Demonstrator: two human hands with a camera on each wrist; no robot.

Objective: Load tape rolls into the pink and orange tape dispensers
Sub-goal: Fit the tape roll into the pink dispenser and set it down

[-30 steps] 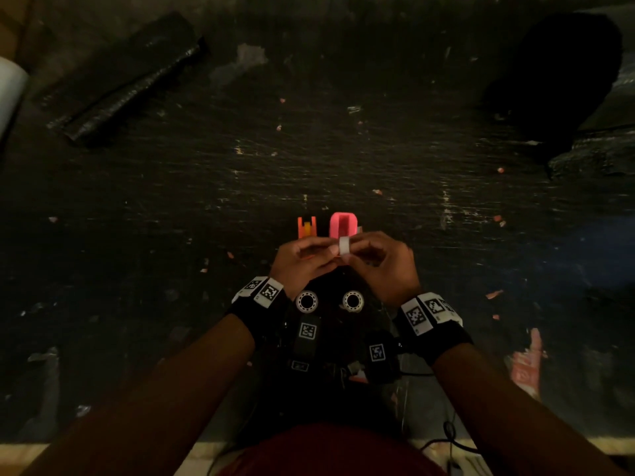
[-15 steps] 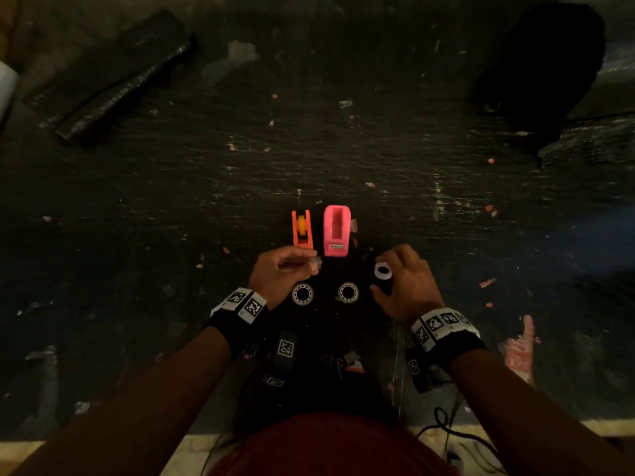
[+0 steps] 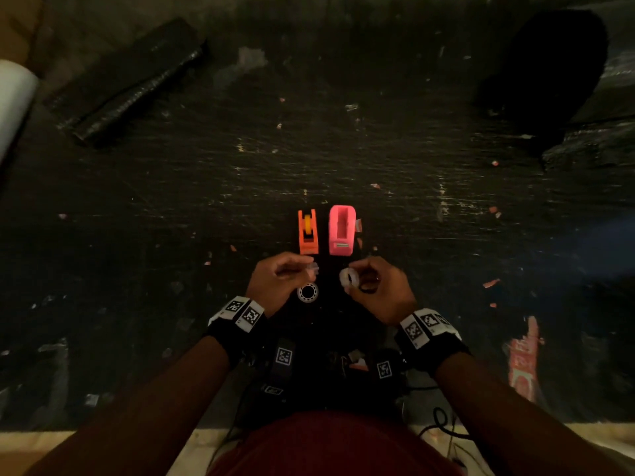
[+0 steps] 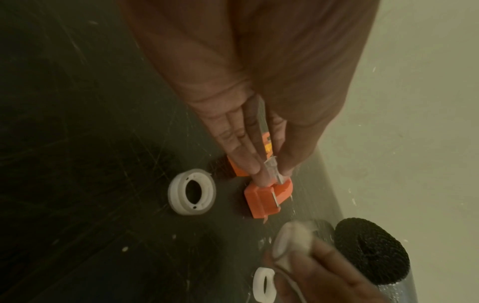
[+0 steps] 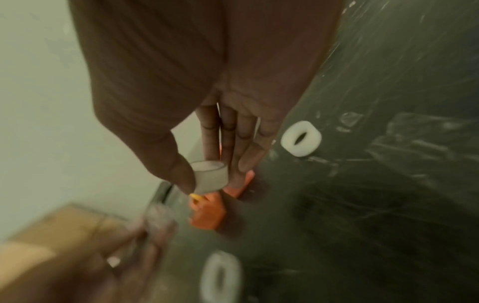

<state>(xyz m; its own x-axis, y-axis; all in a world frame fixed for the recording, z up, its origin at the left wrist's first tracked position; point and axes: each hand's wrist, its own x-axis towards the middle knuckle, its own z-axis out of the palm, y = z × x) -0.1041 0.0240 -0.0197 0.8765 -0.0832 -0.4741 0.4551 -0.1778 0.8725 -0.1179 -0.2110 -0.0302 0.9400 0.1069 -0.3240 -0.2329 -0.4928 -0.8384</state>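
Note:
The orange dispenser [image 3: 307, 231] and the pink dispenser [image 3: 341, 231] stand side by side on the dark table, the pink one's well empty. Just in front of them, my left hand [image 3: 305, 271] pinches a small clear plastic hub [image 4: 272, 168] between thumb and fingers, above the orange dispenser [image 4: 261, 201]. My right hand [image 3: 357, 274] grips a white tape roll [image 5: 210, 176] between thumb and fingertips, held off the table. Another white roll [image 3: 307, 292] lies flat near my left hand.
A further white roll [image 5: 300, 138] lies on the table beside my right hand. A black wrapped bundle [image 3: 130, 80] lies far left and a black round object [image 3: 543, 67] far right. Wrist-band cables and tags [image 3: 285, 355] sit near the table's front edge.
My hands, together over the pink dispenser a second ago, have come apart. The right hand went down to a roll on the table and has lifted it; the left keeps the clear hub.

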